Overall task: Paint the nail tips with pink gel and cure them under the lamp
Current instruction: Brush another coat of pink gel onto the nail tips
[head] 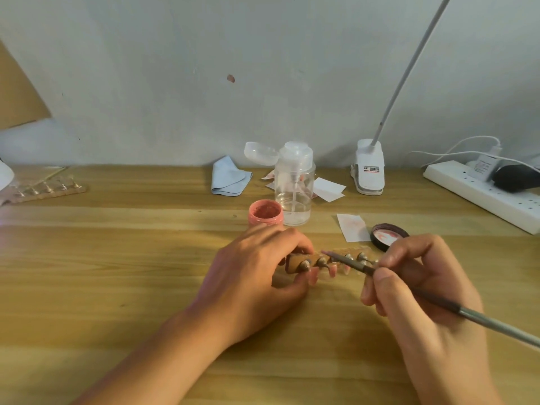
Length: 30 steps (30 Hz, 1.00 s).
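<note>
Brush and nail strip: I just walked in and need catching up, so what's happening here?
Painting is under way. The left hand holds the strip of nail tips, while the right hand pinches a brush with its tip over the strip. The open pink gel jar stands behind, its lid lying nearby.

Looks like a home desk turned nail-art corner. Shows in the wood-grain table point(117, 258) pushed against a plain, scuffed wall point(146, 68), with a power strip point(467, 185) and plugged-in adapter point(482, 169) lying on top near a clip lamp point(368, 168). Points to nail work through an open pink gel jar point(265, 212), a pink-smeared lid point(387, 235), a pump bottle point(295, 185), wipes point(352, 226), a cloth point(229, 176), a brush point(482, 320), a tip stand point(321, 262) mid-table and another stand point(46, 188) at the left edge.
</note>
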Tool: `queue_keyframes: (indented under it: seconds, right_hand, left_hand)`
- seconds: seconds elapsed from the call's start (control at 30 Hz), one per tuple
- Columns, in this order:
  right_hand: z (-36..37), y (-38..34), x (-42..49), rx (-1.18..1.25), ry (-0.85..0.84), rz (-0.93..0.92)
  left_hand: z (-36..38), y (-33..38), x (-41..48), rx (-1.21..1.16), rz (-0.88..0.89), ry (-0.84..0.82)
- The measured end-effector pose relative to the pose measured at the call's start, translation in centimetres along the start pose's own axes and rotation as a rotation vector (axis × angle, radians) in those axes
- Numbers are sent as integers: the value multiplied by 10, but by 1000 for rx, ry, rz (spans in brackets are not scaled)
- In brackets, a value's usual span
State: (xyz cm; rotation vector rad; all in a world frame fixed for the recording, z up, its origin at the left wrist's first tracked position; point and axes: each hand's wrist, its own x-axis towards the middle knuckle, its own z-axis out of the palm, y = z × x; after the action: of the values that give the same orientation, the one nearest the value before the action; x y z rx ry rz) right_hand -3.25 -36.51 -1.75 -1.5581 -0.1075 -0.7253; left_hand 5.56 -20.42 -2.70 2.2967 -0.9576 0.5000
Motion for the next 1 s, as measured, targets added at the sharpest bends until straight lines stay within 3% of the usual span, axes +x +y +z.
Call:
queue_keyframes:
  seconds: [0.2, 0.47, 0.67, 0.8, 1.0]
  right_hand:
    - [0, -3, -3, -20, -43, -12]
    - [1, -3, -1, -57, -58, 16]
    - [5, -9, -3, -98, -3, -28]
    - [15, -21, 17, -13, -78, 103]
    - [47, -18, 80, -423, -254, 175]
  left_hand:
    - [1, 0, 0, 16, -12, -1]
    - [3, -4, 1, -89, -175, -84]
    - [3, -4, 2, -81, -203, -102]
    - [4, -6, 1, -43, -213, -160]
    - [4, -4, 1, 57, -213, -165]
